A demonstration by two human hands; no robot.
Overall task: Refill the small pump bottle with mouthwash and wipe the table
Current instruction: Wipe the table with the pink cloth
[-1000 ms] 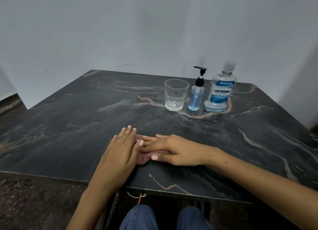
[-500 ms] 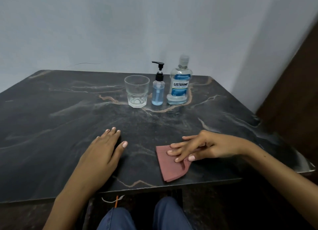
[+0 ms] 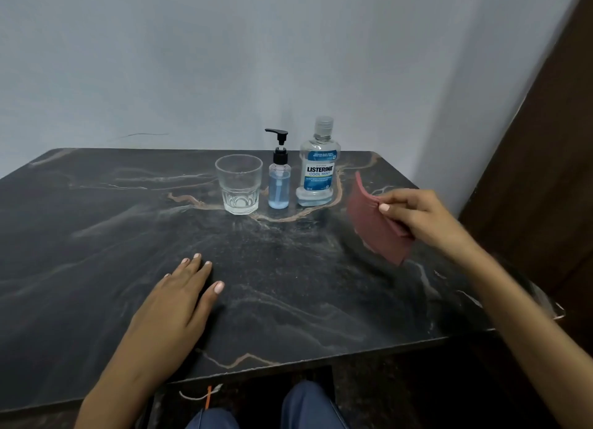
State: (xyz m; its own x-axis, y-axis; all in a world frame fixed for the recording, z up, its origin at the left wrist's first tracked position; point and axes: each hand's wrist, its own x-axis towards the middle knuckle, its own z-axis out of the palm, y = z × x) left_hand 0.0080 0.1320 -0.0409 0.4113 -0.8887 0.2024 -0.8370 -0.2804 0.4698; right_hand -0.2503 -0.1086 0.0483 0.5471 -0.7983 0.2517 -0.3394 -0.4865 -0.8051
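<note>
A small pump bottle (image 3: pixel 279 184) with a black pump and blue liquid stands at the back of the dark marble table (image 3: pixel 96 236). Right beside it stands the capped Listerine mouthwash bottle (image 3: pixel 319 168), holding a low level of pale liquid. My right hand (image 3: pixel 417 216) holds a folded pink cloth (image 3: pixel 373 223) lifted off the table, to the right of the mouthwash bottle. My left hand (image 3: pixel 179 300) lies flat on the table near the front edge, fingers together, holding nothing.
An empty clear glass (image 3: pixel 239 184) stands just left of the pump bottle. A grey wall runs behind the table and a dark brown panel (image 3: pixel 545 171) rises at the right. My knees show below the front edge.
My right hand slid the pink cloth rightwards from under both hands, then lifted it off the table toward the back right. My left hand stayed flat on the table.
</note>
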